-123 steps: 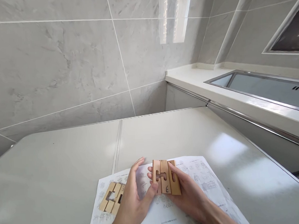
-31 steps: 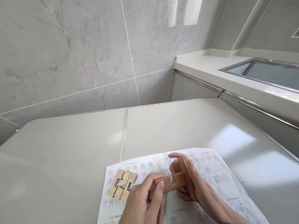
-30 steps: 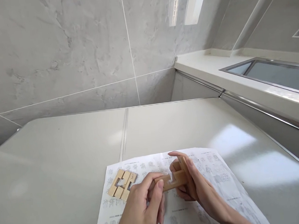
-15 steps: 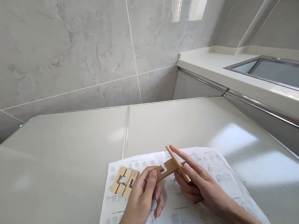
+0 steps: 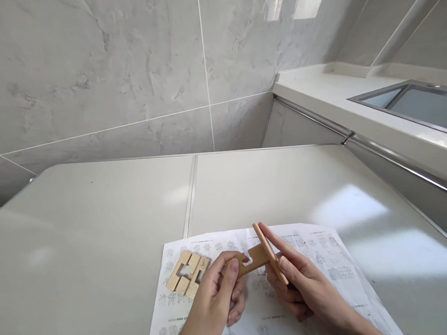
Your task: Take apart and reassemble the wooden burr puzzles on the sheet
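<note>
Two bare hands work above one white sheet of paper (image 5: 264, 307) printed with many small grey drawings. The left hand (image 5: 217, 295) is closed in a pinch, thumb and fingers gripping the left end of one flat brown wooden piece with a notch (image 5: 257, 257). The right hand (image 5: 306, 284) is partly closed around one smooth brown wooden bar (image 5: 268, 251), its index finger stretched along the bar's top end. The bar stands tilted across the notched piece; whether that piece passes through it or only behind cannot be told. Left of both, several pale wooden blocks (image 5: 183, 284) lie close together on the paper, one marked in black; the left hand hides part, so their exact count is unclear. One glossy off-white surface (image 5: 98, 237) with one seam carries everything.
</note>
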{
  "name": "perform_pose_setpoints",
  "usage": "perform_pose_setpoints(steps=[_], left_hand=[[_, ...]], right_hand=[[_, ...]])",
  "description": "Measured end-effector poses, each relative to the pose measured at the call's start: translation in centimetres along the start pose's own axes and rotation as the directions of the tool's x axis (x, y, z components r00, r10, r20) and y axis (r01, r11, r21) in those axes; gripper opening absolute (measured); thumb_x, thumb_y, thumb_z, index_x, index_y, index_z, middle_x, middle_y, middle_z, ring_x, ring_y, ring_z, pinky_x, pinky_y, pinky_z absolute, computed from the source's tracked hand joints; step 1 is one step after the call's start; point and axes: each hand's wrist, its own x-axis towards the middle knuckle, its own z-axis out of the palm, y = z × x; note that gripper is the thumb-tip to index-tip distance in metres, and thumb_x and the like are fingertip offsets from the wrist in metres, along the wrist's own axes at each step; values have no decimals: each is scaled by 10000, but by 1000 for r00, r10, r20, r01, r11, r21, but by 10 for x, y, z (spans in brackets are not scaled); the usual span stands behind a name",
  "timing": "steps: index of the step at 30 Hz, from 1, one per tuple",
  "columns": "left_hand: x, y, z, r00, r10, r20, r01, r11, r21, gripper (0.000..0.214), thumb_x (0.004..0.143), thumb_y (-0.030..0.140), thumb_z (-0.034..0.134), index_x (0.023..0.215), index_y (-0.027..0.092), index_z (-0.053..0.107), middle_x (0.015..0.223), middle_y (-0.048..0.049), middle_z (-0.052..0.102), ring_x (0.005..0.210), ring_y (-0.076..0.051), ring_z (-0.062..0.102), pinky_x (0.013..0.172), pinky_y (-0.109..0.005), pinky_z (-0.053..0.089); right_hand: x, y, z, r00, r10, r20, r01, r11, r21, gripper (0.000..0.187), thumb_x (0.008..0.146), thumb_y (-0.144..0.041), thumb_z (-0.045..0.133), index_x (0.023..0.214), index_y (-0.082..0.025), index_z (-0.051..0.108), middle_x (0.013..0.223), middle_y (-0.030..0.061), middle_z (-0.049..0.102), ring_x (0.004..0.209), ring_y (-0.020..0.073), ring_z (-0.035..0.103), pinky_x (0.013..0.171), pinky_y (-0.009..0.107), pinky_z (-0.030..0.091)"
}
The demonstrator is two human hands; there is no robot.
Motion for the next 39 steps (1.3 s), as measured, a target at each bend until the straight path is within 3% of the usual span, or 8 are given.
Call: perform_pose_setpoints(steps=[9,13,16,20,29,32,35,39], left_hand=[[-2,2,6,999,23,43,-27,996,82,495,1081,642,494,1146,166,612,642,83,433,416,-41,367,429,-197,295],[-4,3,10,998,44,40,-48,993,109,492,1090,626,484,1134,155,617,627,75,453,432,-56,396,457,-207,346],[-6,5,10,995,53,87,-62,992,106,493,1097,617,475,1191,155,619,627,81,417,457,-62,362,471,-207,344],[-7,7,10,987,64,145,-75,995,69,498,1099,606,482,1283,162,612,644,78,369,514,-84,308,465,-200,318],[-5,5,7,982,98,162,-121,982,144,482,1134,560,416,1312,156,608,680,46,457,523,-88,371,495,-238,327],[-6,5,6,980,105,169,-132,978,161,480,1139,555,403,1314,159,609,684,42,465,532,-91,387,507,-243,333],[-8,6,6,979,85,183,-114,982,149,479,1123,575,439,1261,153,618,678,46,447,547,-94,380,500,-230,332],[-10,5,6,967,75,242,-117,979,166,476,1117,590,443,1167,151,622,651,57,430,534,-86,368,490,-219,319]], right_hand=[[1,13,10,994,105,27,-104,994,-42,999,913,-657,786,1706,-305,290,672,-103,377,471,51,230,416,174,245],[-1,10,9,995,93,-18,-94,995,-34,921,906,-615,816,1653,-298,382,737,-71,494,496,48,233,417,164,237],[-1,10,1,992,102,81,-105,994,31,799,933,-699,728,1556,-242,522,746,-38,583,464,34,199,392,159,202],[2,13,-8,972,96,213,-133,977,166,859,933,-861,546,1444,-177,630,696,6,657,414,26,185,369,160,208],[3,14,-12,955,129,266,-200,945,260,760,914,-731,735,1476,-235,612,785,36,751,409,-5,126,349,113,153],[5,17,-13,946,172,275,-253,922,294,725,886,-758,743,1384,-239,660,779,16,752,377,-15,112,317,114,147],[8,18,-13,911,307,276,-375,896,239,716,870,-844,665,1113,-174,729,575,-39,652,309,-9,99,274,137,114],[7,17,-11,881,407,239,-437,896,85,685,818,-854,707,881,-176,635,443,-47,586,259,5,129,261,151,97]])
